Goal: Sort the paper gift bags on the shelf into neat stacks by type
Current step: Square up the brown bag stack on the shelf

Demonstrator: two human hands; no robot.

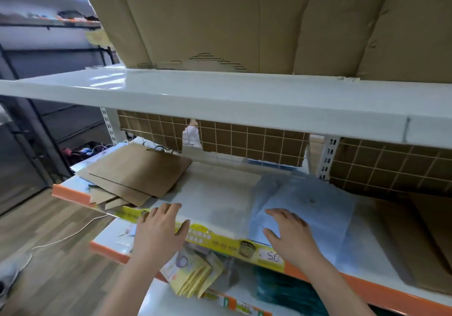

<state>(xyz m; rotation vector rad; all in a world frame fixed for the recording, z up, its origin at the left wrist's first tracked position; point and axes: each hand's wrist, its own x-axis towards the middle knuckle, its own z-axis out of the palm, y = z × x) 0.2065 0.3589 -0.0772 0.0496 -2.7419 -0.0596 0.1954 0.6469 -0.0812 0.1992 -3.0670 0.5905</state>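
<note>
On shelf [244,231]: kraft bags [137,171], likely light, stiff, creasable, best lifted by flat edges; left hand [159,230], right hand [288,232] flat, unclenched, grasping nothing.

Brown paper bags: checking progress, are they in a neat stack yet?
No, the brown paper bags lie fanned at differing angles, corners overhanging the shelf edge.

We've got a messy pile of flat brown kraft paper gift bags [137,173] at the left end of the middle shelf [215,193], fanned out crooked, corners poking past the front edge. Beside them on the right lies a pale blue plastic-wrapped pack [305,208].
</note>
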